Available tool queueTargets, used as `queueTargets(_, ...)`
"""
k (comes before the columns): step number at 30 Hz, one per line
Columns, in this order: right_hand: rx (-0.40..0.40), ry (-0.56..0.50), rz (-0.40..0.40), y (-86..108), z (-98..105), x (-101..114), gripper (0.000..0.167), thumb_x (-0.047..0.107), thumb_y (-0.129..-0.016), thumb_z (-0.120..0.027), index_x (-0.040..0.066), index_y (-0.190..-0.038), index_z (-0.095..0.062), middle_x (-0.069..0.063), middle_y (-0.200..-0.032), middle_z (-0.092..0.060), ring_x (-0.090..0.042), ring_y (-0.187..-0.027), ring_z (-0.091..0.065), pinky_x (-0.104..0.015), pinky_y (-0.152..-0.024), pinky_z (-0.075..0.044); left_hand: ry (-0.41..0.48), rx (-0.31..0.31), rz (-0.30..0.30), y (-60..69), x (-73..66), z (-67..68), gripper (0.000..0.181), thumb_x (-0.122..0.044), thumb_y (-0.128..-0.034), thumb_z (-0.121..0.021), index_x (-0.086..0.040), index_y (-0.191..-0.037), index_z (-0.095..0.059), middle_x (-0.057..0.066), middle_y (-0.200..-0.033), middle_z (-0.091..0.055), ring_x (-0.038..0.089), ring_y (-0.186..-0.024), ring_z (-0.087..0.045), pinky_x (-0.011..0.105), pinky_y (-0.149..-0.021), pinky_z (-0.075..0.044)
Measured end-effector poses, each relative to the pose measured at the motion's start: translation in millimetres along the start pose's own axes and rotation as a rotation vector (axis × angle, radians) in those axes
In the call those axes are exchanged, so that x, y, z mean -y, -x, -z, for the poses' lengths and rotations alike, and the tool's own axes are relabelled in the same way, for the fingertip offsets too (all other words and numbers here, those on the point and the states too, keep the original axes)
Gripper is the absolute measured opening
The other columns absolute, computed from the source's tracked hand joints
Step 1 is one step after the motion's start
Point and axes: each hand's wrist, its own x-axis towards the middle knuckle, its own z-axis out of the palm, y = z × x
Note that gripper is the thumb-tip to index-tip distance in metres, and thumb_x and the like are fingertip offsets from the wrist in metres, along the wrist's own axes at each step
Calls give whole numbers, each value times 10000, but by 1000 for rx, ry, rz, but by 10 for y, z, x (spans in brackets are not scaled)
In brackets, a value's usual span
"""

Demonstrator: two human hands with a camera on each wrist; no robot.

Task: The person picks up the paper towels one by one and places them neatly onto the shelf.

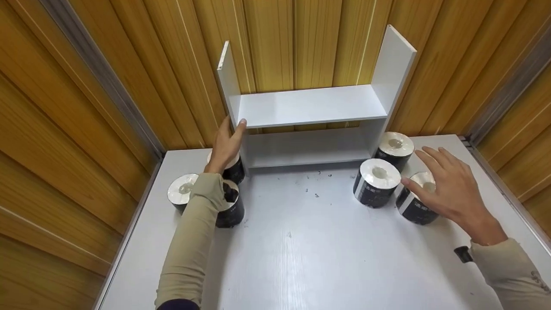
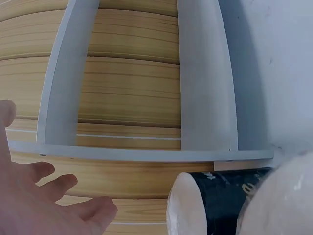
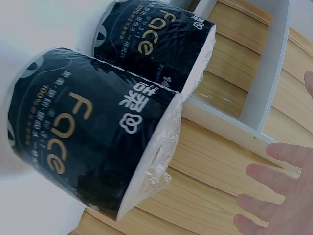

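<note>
A white two-tier shelf (image 1: 312,105) stands against the back wall, its side panels rising above the upper board. My left hand (image 1: 226,144) is at its left side panel (image 2: 142,153), thumb on the inner side and relaxed fingers on the outer side. The left wrist view shows a gap between those fingers and the panel; contact at the palm cannot be told. My right hand (image 1: 454,187) hovers spread over a wrapped toilet roll (image 1: 417,211), holding nothing. Beside it stand a front roll (image 1: 374,193) and a rear roll (image 1: 394,148) near the shelf's right side.
Three more rolls stand on the left, partly behind my sleeve: an outer roll (image 1: 178,189), a front roll (image 1: 232,213) and a rear roll (image 1: 234,170). A small black object (image 1: 463,254) lies by my right cuff. Wood-patterned walls (image 1: 107,86) enclose the white table (image 1: 301,249).
</note>
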Motion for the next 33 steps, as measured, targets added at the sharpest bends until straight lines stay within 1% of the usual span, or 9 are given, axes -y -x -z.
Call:
queueTargets(3, -9, -16, -3, 65, -12, -20, 795, 496, -932, -768, 74, -1562, -528, -249, -1605, -487, -537, -1516, -363, -784, -1150, -267, 29, -28, 13, -38, -9, -56, 841, -600, -1073, -474, -96, -1705, -245, 140, -1754, -293, 320, -1627, -267, 484, -1334, -232)
queueTargets(6, -25, -30, 3, 119, -28, -41, 776, 473, -921, -787, 78, -1546, -551, -237, -1596, -508, -540, -1500, -385, -784, -1125, -286, 65, -40, 30, -71, -18, -97, 809, -553, -1086, -475, -71, -1697, -255, 156, -1744, -310, 323, -1620, -284, 470, -1331, -247)
queueTargets(10, -55, -42, 11, 194, -47, -48, 754, 447, -884, -829, 91, -1508, -600, -202, -1578, -547, -545, -1468, -430, -774, -1085, -330, 102, -35, 38, -96, -7, -131, 800, -508, -1101, -471, -22, -1691, -235, 186, -1745, -289, 323, -1627, -264, 455, -1337, -239)
queueTargets(14, -71, -55, 13, 259, -69, -57, 735, 428, -865, -850, 114, -1489, -623, -169, -1564, -573, -537, -1459, -448, -772, -1085, -341, 121, -56, 46, -102, 2, -139, 788, -469, -1112, -468, 15, -1683, -223, 209, -1746, -271, 329, -1633, -247, 446, -1342, -225)
queueTargets(17, -74, -61, 19, 297, -80, -75, 720, 414, -875, -846, 129, -1495, -618, -170, -1557, -578, -528, -1458, -452, -773, -1093, -338, 142, -74, 29, -107, -4, -144, 751, -442, -1117, -470, 7, -1678, -253, 204, -1735, -302, 320, -1626, -270, 437, -1338, -240)
queueTargets(21, -86, -63, 25, 354, -89, -100, 710, 397, -876, -845, 128, -1493, -619, -183, -1535, -591, -523, -1439, -471, -776, -1074, -346, 177, -79, 4, -126, -21, -163, 696, -409, -1123, -467, -27, -1676, -287, 182, -1721, -344, 300, -1614, -303, 436, -1330, -263)
queueTargets(25, -102, -60, 25, 402, -107, -118, 714, 390, -861, -856, 109, -1476, -628, -199, -1512, -601, -526, -1405, -493, -777, -1037, -358, 200, -83, 15, -149, -38, -178, 685, -407, -1124, -458, -36, -1676, -293, 180, -1716, -353, 304, -1609, -312, 446, -1326, -272)
queueTargets(28, -120, -64, 29, 437, -139, -129, 714, 370, -835, -876, 93, -1451, -643, -211, -1486, -614, -531, -1380, -514, -772, -1010, -374, 207, -84, 27, -153, -22, -179, 687, -417, -1125, -448, -39, -1677, -292, 183, -1719, -347, 311, -1611, -309, 452, -1325, -275)
queueTargets(33, -117, -76, 11, 509, -200, -167, 718, 363, -820, -890, 81, -1435, -647, -220, -1464, -621, -569, -1371, -503, -805, -991, -374, 249, -55, 56, -140, 37, -151, 746, -434, -1123, -451, -38, -1703, -200, 178, -1762, -244, 305, -1642, -229, 426, -1340, -238)
